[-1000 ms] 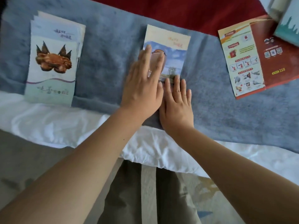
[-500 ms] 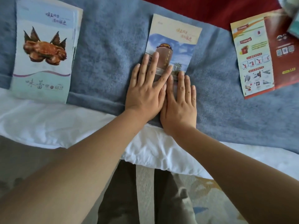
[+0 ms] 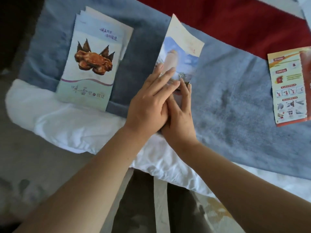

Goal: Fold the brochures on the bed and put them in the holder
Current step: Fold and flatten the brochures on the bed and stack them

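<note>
While I look down at the bed through the head camera, my left hand (image 3: 149, 101) lies with straight fingers across the middle of the brochure (image 3: 182, 46). It partly covers my right hand (image 3: 180, 120), which is also flat and unclenched and presses the near end. The brochure lies on the blue blanket (image 3: 235, 101), between the stack of crab brochures (image 3: 94, 64) and the red leaflet (image 3: 289, 84). Half a second ago my hands lay side by side on its lower half. Now the left has slid over the back of the right and reaches further up the sheet. The picture is blurred, so I cannot tell whether the brochure's far end is lifting off the blanket. I judge the crease is being pressed home and this fold is nearly finished. The next step would be to pick the brochure up, but the holder is not in view, so nothing has been put in it yet.
</note>
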`<state>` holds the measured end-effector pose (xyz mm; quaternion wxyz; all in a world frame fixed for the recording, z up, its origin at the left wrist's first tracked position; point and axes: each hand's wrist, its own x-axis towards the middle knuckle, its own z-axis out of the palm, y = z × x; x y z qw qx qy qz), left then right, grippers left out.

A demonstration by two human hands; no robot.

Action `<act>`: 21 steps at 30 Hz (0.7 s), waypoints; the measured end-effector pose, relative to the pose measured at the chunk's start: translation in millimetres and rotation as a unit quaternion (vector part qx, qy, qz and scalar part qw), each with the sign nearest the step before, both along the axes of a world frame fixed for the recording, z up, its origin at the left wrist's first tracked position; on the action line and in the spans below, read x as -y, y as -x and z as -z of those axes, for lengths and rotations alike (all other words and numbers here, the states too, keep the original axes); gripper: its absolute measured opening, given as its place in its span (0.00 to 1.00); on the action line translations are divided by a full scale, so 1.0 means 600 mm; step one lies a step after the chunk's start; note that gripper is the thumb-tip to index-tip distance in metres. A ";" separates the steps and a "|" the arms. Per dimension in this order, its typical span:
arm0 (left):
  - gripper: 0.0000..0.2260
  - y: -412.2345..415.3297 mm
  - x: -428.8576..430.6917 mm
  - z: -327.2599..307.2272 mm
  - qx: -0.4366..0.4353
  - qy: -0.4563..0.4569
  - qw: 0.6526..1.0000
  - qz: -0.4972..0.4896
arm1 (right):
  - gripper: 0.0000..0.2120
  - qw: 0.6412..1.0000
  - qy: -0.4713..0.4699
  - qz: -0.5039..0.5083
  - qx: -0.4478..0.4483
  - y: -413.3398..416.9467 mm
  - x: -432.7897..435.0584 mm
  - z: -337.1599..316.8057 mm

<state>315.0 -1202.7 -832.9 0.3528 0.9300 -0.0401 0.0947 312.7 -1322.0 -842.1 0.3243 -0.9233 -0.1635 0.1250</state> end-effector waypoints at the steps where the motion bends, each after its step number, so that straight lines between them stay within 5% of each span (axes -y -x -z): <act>1: 0.14 0.002 -0.025 -0.008 0.009 -0.009 1.000 0.002 | 0.33 1.000 -0.016 -0.002 0.017 -0.002 -0.026 -0.004; 7: 0.13 0.010 -0.179 -0.033 -0.003 -0.080 0.996 -0.027 | 0.24 0.994 -0.102 0.012 -0.047 -0.002 -0.188 -0.025; 10: 0.13 0.015 -0.252 -0.029 -0.027 -0.116 0.993 -0.012 | 0.34 0.993 -0.099 -0.003 -0.069 0.001 -0.243 -0.021; 14: 0.14 0.022 -0.316 -0.010 -0.072 -0.124 0.990 -0.008 | 0.41 0.992 -0.076 -0.026 -0.098 0.010 -0.271 -0.004; 21: 0.15 0.029 -0.327 0.031 -0.068 -0.182 0.980 -0.027 | 0.28 0.998 0.049 -0.045 -0.005 0.012 -0.269 0.009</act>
